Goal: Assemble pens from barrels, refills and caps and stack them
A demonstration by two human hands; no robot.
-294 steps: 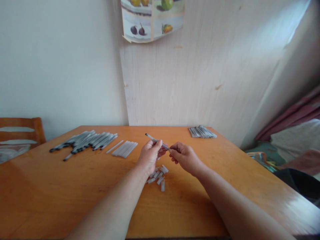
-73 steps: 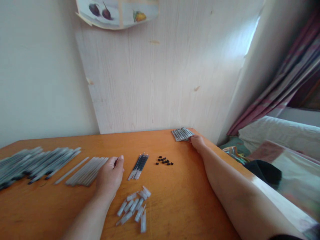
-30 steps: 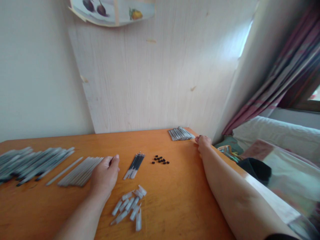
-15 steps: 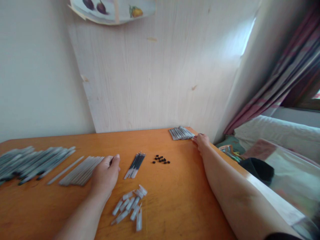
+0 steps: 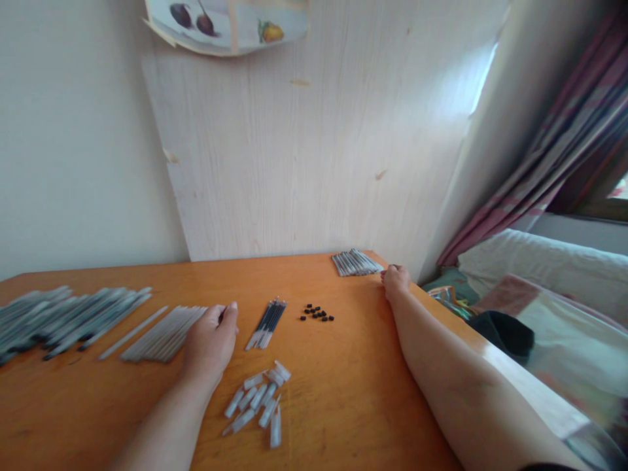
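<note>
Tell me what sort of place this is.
Probably a room at home, perhaps a bedroom used for handwork: a reddish curtain and what looks like bedding are on the right, and pen refills lie on the wooden table.

Beneath both the left fingers (image 5: 229, 313) and the right fingers (image 5: 384, 277) spreads an orange-brown wooden table (image 5: 343, 399). Beyond the fingers of both hands rises a pale wood-grain board (image 5: 294, 163), with a plain wall (image 5: 73, 144) farther left. High above the left fingers hangs a sheet of painted fruit (image 5: 245, 29), its lower edge curling. Past the right fingers, to their right, come a dark, bowl-like object (image 5: 503, 335), a white pillow-like bundle (image 5: 549, 265), a pink-and-white cover (image 5: 574, 353) and, higher up, a draped reddish curtain (image 5: 530, 163) beside a brown window frame (image 5: 601, 204).
</note>
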